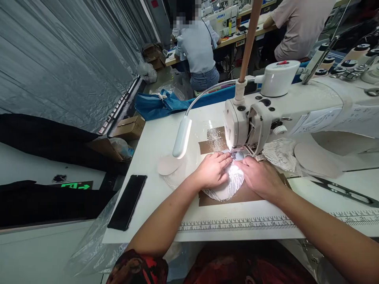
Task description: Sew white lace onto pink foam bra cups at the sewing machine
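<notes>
White lace piece [236, 182] is sitting under the needle end of a sewing machine [314, 96], on a pale table [160, 136] with a ruler strip [237, 225] along the near edge and brown tape [233, 200] underneath the work. Workshop-type room: silvery curtain [65, 59] off to the left, cardboard box [130, 127] on the floor, more machines at the back.

Rounded end of the lace points at the wearer, other end goes in by the needle, so the long axis runs away from the body, leaning slightly right; hands cover some of it.

Left hand [213, 169] is laid flat on it, fingers stretched, not closed round anything. Right hand [260, 176] presses its right edge, can't tell if it's pinching.

Count: one phone [127, 203], one lamp head [182, 137], one slotted black strip [346, 191], two seated co-workers [197, 53]. Several thread cones [357, 53], too crowded to number.
</notes>
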Action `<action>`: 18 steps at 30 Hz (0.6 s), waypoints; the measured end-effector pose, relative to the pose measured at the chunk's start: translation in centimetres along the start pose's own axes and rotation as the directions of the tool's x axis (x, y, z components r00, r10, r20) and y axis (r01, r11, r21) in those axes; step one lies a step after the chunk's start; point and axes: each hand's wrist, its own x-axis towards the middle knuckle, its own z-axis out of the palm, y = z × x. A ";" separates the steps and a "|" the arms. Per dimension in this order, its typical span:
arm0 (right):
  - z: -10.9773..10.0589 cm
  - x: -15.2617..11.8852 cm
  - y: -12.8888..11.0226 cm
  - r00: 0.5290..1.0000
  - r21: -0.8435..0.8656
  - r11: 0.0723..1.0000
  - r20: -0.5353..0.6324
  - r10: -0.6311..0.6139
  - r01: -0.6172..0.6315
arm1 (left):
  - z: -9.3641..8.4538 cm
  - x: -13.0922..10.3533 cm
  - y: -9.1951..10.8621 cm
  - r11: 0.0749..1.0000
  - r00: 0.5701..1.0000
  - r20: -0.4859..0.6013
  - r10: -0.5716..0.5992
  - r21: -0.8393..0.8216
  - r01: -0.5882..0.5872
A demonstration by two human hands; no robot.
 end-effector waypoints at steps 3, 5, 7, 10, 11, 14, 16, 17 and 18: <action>0.0 -0.2 0.2 1.000 0.018 1.000 -0.016 -0.023 0.023 | 0.0 -0.1 -0.5 1.000 1.000 0.010 0.020 -0.012 -0.020; 0.2 -0.6 0.6 0.998 0.063 0.996 -0.026 -0.054 0.055 | -0.1 -0.5 -0.4 0.999 1.000 -0.014 0.026 -0.030 -0.027; 0.5 -1.0 1.2 0.997 0.142 0.988 -0.053 -0.060 0.067 | -0.1 -1.0 0.0 0.998 0.997 -0.076 0.023 -0.063 -0.027; 0.9 -1.5 1.9 0.995 0.251 0.967 -0.099 -0.008 0.033 | -0.1 -1.5 1.0 0.990 0.988 -0.156 0.002 -0.137 -0.023; 1.1 -1.6 2.1 0.994 0.272 0.962 -0.107 0.010 0.020 | 0.0 -1.6 1.3 0.990 0.987 -0.160 -0.016 -0.142 -0.007; 1.2 -1.7 2.1 0.992 0.315 0.949 -0.118 0.045 -0.005 | 0.6 -1.3 2.0 0.994 0.985 -0.147 -0.086 -0.080 0.075; 1.1 -1.7 2.0 0.991 0.332 0.943 -0.123 0.057 -0.013 | 1.1 -1.2 2.0 0.994 0.982 -0.164 -0.095 -0.062 0.086; 1.0 -1.7 1.9 0.990 0.337 0.941 -0.128 0.055 -0.009 | 1.2 -1.2 2.0 0.994 0.980 -0.178 -0.086 -0.075 0.073; 0.9 -1.7 1.9 0.989 0.343 0.939 -0.139 0.048 0.003 | 1.3 -1.3 1.9 0.994 0.979 -0.192 -0.075 -0.095 0.057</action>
